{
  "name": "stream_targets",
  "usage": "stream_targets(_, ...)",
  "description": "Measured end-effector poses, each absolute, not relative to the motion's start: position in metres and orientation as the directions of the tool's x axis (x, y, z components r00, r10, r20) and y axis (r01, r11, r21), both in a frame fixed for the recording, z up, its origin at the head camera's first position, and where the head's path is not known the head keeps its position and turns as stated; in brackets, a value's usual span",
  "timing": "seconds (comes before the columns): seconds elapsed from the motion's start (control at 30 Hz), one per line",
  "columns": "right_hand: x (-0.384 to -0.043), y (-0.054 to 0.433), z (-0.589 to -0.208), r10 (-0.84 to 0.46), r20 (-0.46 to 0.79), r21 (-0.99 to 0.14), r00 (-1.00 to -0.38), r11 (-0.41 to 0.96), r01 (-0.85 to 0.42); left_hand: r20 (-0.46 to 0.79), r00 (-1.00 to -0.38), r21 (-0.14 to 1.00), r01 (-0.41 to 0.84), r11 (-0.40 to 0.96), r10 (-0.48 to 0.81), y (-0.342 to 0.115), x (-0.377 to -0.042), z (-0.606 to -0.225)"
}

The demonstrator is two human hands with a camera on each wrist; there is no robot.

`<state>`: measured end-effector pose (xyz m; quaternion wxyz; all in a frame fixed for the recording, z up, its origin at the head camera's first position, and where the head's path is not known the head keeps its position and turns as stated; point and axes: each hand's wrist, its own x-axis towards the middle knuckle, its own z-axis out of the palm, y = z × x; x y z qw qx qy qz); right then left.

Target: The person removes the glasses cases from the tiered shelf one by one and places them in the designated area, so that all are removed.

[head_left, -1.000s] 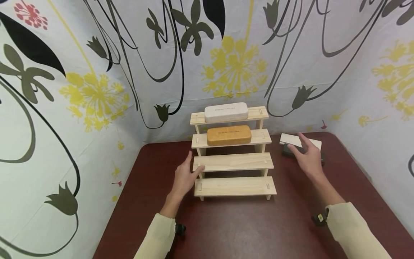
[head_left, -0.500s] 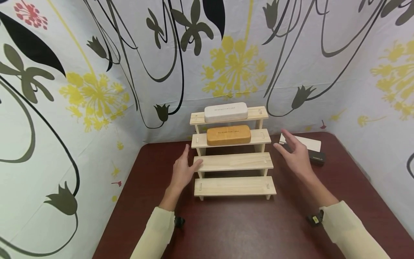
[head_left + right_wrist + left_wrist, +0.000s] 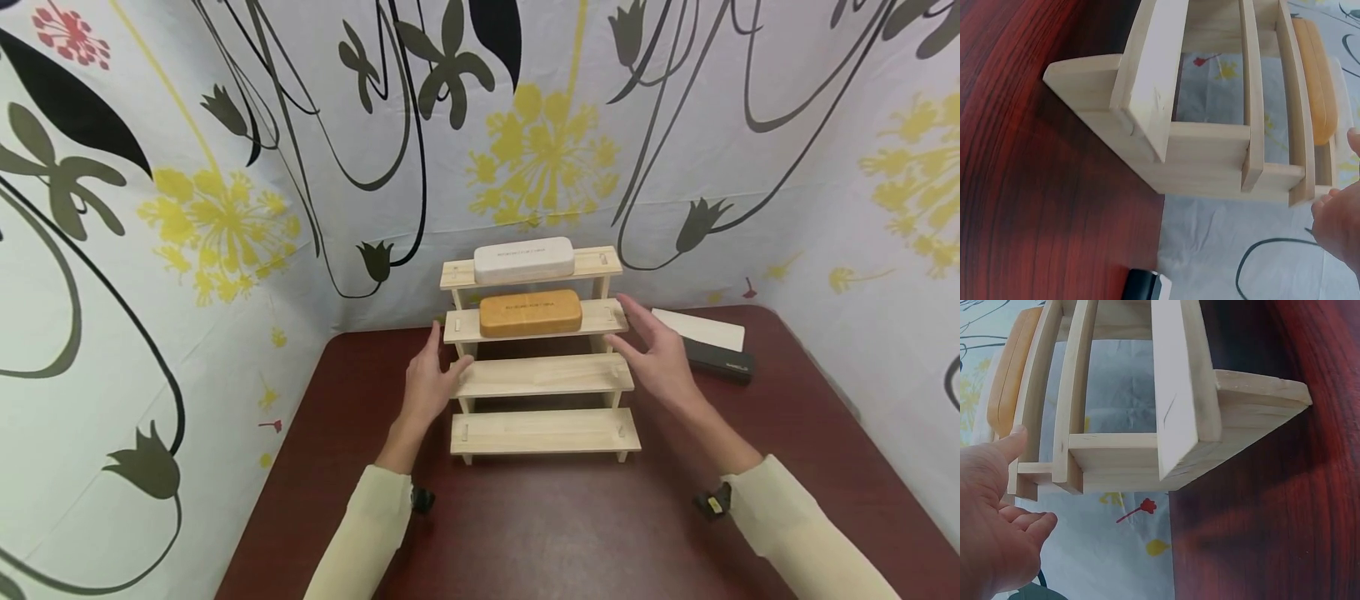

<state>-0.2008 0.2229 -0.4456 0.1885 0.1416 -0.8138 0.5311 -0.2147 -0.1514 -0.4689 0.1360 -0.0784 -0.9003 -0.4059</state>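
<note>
A stepped rack of pale wood (image 3: 546,432) with several shelves stands on the table. On its top shelf lies a white glasses case (image 3: 523,260), and an orange-tan glasses case (image 3: 531,315) lies one shelf lower. At the rack's left side is my left hand (image 3: 427,387), fingers extended and thumb apart. Its thumb is right at a shelf end in the left wrist view, near the orange case (image 3: 1013,375). My right hand (image 3: 663,358) is at the opposite side, fingertips overlapping the end of the orange case's shelf. Neither hand curls round anything.
Right of the rack, a black box (image 3: 718,360) lies in front of a flat white box (image 3: 708,329) on the dark red table (image 3: 547,525). Patterned cloth (image 3: 360,208) hangs behind the table and along its sides.
My right hand has moved left from over the black box to the rack's right side, uncovering the boxes. My left hand has shifted slightly up along the rack's left side.
</note>
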Motion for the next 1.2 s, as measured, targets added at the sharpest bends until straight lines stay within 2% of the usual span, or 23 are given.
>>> stream_targets(0.4,-0.203,0.208,-0.441,-0.083,0.479,-0.787,-0.874,0.399,-0.470,0.313,-0.949,0.712,0.265,0.650,0.043,-0.141,-0.222,-0.464)
stream_targets(0.8,-0.210,0.196,-0.437,-0.124,0.445,-0.772,-0.887,0.450,-0.450,0.313,-0.949,0.716,0.256,0.649,0.028,-0.137,-0.229,-0.461)
stream_targets(1.2,-0.219,0.183,-0.432,-0.142,0.407,-0.793,-0.902,0.436,-0.426,0.312,-0.950,0.721,0.257,0.643,0.030,-0.135,-0.233,-0.458)
